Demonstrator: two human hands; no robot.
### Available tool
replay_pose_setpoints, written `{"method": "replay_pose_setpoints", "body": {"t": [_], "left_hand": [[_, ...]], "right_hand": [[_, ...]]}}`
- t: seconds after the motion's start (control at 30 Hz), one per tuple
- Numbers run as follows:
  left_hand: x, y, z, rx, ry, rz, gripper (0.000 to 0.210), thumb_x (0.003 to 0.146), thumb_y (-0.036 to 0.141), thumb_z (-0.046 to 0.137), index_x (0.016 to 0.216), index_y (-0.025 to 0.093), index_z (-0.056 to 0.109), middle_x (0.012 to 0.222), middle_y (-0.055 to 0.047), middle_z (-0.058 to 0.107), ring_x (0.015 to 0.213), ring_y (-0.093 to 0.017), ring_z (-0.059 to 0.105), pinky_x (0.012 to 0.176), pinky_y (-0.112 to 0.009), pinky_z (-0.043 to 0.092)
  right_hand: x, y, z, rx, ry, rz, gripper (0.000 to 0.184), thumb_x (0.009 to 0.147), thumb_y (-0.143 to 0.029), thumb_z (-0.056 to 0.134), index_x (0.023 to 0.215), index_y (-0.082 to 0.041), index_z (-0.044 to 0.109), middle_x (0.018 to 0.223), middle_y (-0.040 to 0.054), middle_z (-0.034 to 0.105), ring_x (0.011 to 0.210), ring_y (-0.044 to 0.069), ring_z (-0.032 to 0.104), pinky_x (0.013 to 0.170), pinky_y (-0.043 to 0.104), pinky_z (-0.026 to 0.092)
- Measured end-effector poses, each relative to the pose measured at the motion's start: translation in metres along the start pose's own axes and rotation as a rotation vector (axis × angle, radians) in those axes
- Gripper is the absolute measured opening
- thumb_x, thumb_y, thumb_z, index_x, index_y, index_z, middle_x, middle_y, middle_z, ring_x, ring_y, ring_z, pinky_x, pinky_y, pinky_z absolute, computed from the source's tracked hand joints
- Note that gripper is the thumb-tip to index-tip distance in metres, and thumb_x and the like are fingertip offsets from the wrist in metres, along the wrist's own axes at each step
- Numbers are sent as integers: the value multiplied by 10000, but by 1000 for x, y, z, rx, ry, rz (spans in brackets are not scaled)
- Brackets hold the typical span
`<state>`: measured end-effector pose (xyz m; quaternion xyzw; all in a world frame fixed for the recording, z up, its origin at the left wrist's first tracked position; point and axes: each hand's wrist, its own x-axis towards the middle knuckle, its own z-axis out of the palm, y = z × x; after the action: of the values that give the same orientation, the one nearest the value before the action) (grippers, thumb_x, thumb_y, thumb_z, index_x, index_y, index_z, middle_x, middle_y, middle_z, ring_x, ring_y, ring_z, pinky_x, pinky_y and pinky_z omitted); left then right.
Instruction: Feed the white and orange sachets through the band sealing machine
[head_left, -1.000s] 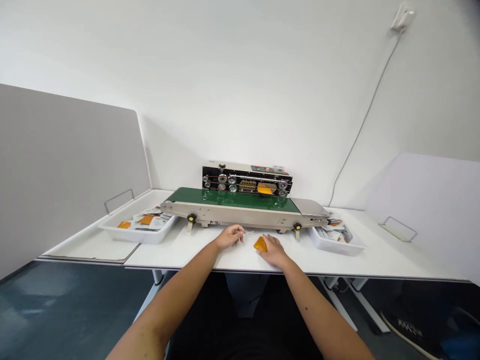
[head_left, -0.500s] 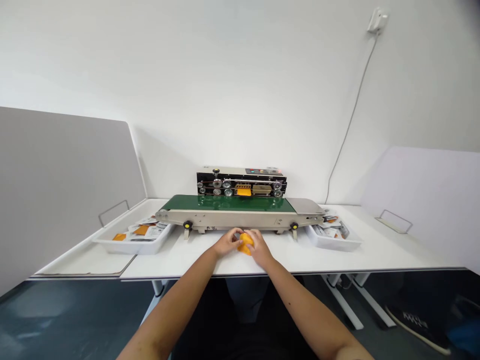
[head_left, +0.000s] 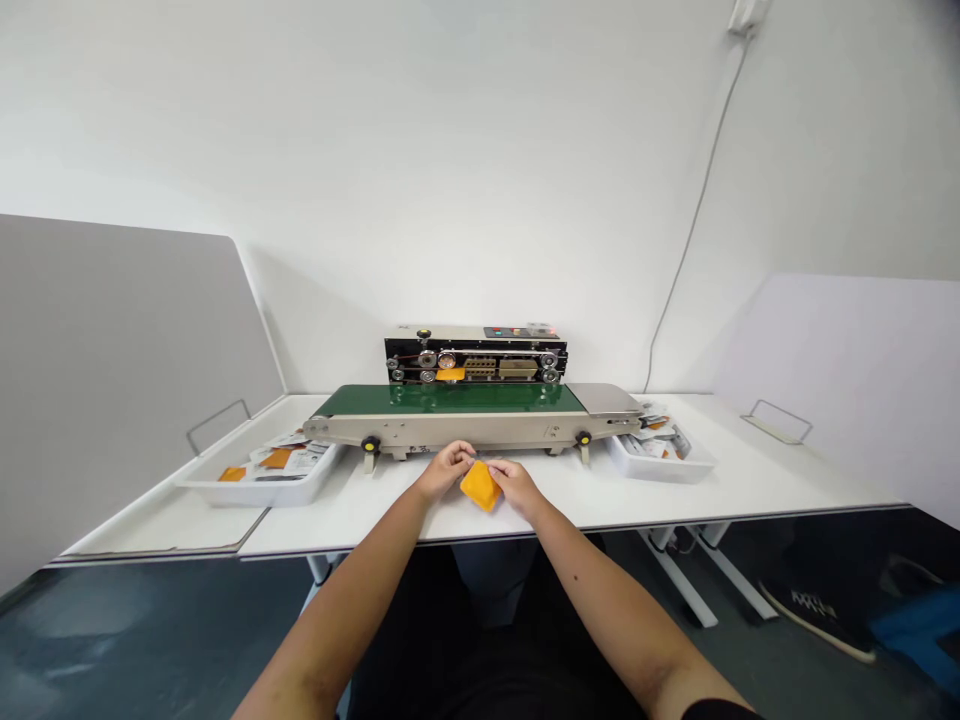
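Note:
A small orange packet [head_left: 481, 487] is held just above the white table, in front of the conveyor. My right hand [head_left: 517, 488] pinches its upper right edge between thumb and fingers. At the packet's upper left corner, my left hand [head_left: 448, 470] has its fingers curled and thumb and fingertips close together; the exact contact is too small to see clearly. Behind them stands a band sealing machine [head_left: 480, 345] with a green conveyor belt [head_left: 450, 400]. A second orange packet [head_left: 451, 374] sits in the machine's rollers.
On the left, a white tray [head_left: 281, 494] holds orange and silvery-white packets. Another white tray [head_left: 667, 468] with packets stands at the conveyor's right end. Grey partitions [head_left: 135, 350] flank the table [head_left: 405, 510]. A cable [head_left: 694, 230] runs down the wall.
The packet in the machine has travelled left along the rollers. The packet in my hands has turned and shows more of its face, as my left fingers uncover it. The view has shifted slightly.

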<state>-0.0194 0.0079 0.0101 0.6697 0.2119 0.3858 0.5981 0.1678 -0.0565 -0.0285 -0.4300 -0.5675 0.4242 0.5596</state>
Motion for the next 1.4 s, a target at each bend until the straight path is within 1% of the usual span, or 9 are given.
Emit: {"method": "replay_pose_setpoints", "body": {"t": [0.13,0.33,0.77,0.93,1.0,1.07,1.13,1.27,1.4], "left_hand": [[-5,5,3,70,-112,-104,562,748,507,784,1143,145,613,630,48,526,543,-91,483,547,-207,355],[-6,4,4,88,-129,-123,484,713,513,812,948,145,603,558,62,526,508,-89,485,544,-208,368],[-4,-2,1,65,-102,-107,485,712,490,820,941,170,537,556,65,576,478,-89,519,508,-188,353],[-3,-4,0,66,-72,-85,488,717,489,810,949,170,524,559,69,577,459,-82,513,480,-175,324],[-3,-5,0,72,-67,-92,504,724,504,797,975,175,509,619,39,634,458,-90,536,467,-178,326],[-2,-5,-1,70,-59,-100,514,737,516,778,1007,177,500,702,-2,686,468,-96,556,464,-184,344],[-1,-5,-1,69,-44,-100,509,749,515,765,1024,176,503,758,-26,706,475,-93,555,459,-185,352],[-1,-5,-2,83,-31,-87,479,759,495,754,1019,178,506,781,-32,704,472,-85,542,441,-178,343],[-3,-2,0,92,-32,-86,457,775,488,736,1016,180,501,776,-25,695,464,-80,530,425,-173,333]], "right_hand": [[-1,-1,-3,51,51,20,333,797,-476,678,983,-206,738,1014,67,729,974,244,662,877,363,507],[-1,-1,-3,75,124,43,359,750,-498,720,951,-202,692,782,16,682,713,175,634,666,280,500],[-4,-3,0,-125,161,-40,303,800,-483,657,906,-203,704,903,47,707,836,214,648,729,302,504],[-7,-12,-11,-211,-99,106,334,769,-442,711,989,-191,700,724,9,672,604,150,588,552,243,449],[-3,-29,-26,-253,-279,211,357,759,-429,734,1008,-175,700,621,-18,626,481,106,500,459,206,370],[8,-55,-48,-261,-317,236,373,757,-423,746,1023,-166,701,628,-16,629,454,82,466,426,185,329],[26,-86,-75,-193,-139,172,390,761,-425,741,1052,-170,690,676,-7,649,472,75,477,426,173,337],[72,-135,-135,7,493,-83,352,767,-334,698,1076,-175,642,661,-20,629,514,80,530,453,153,396],[106,-142,-175,37,900,-30,268,727,-180,641,991,-154,602,554,-51,567,440,76,516,410,139,401]]}}
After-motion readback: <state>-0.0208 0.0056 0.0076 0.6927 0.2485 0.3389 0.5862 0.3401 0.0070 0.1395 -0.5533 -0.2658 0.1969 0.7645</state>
